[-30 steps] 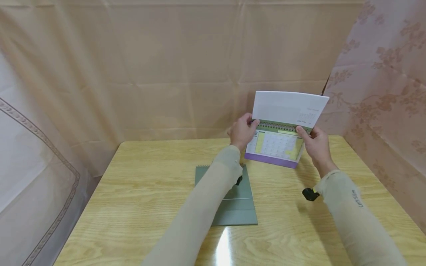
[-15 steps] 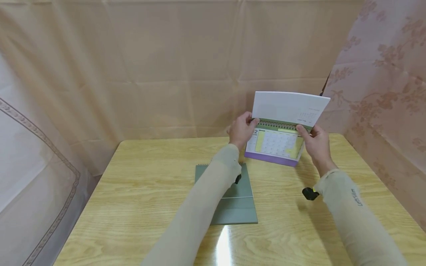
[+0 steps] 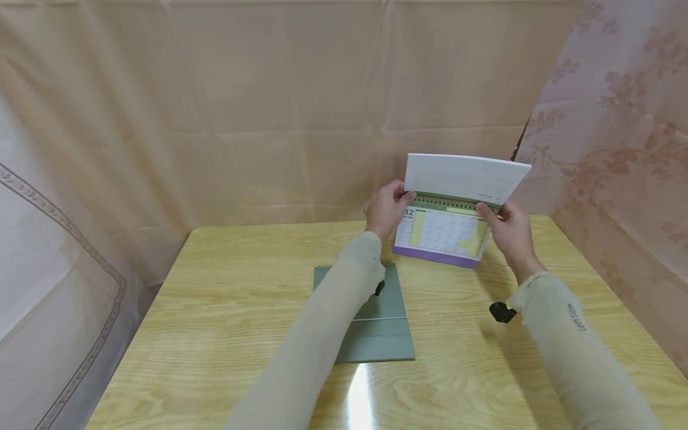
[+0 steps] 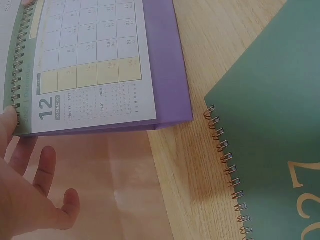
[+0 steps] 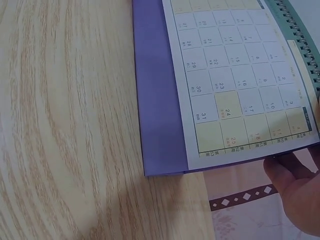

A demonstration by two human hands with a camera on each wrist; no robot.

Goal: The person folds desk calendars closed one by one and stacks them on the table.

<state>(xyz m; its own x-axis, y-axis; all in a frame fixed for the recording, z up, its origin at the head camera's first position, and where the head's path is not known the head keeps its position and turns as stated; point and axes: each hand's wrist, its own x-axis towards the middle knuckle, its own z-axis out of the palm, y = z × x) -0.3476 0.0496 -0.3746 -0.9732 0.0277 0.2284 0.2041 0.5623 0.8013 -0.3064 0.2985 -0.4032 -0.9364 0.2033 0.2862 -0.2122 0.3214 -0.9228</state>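
Both hands hold a purple-based desk calendar (image 3: 446, 232) near the table's back right. Its December page faces up, and pages stand raised beyond the spiral binding. At the left end of the binding, my left hand (image 3: 384, 210) pinches the edge with its thumb on top; in the left wrist view its other fingers spread beneath. My right hand (image 3: 513, 239) grips the right end, thumb over the front, with fingers behind in the right wrist view. A green spiral-bound desk calendar (image 3: 376, 340) lies on the table under my left forearm, which hides part of it.
The wooden table (image 3: 231, 298) spreads around both calendars. A beige curtain (image 3: 269, 119) hangs behind the table's back edge. Patterned pink cloth (image 3: 618, 149) covers the right side, and white cloth (image 3: 54, 269) with a brown band hangs at the left.
The raised pages have tipped lower toward the back, their top edge dropping slightly. Both hands keep their hold on the binding ends. The green calendar stays in place.
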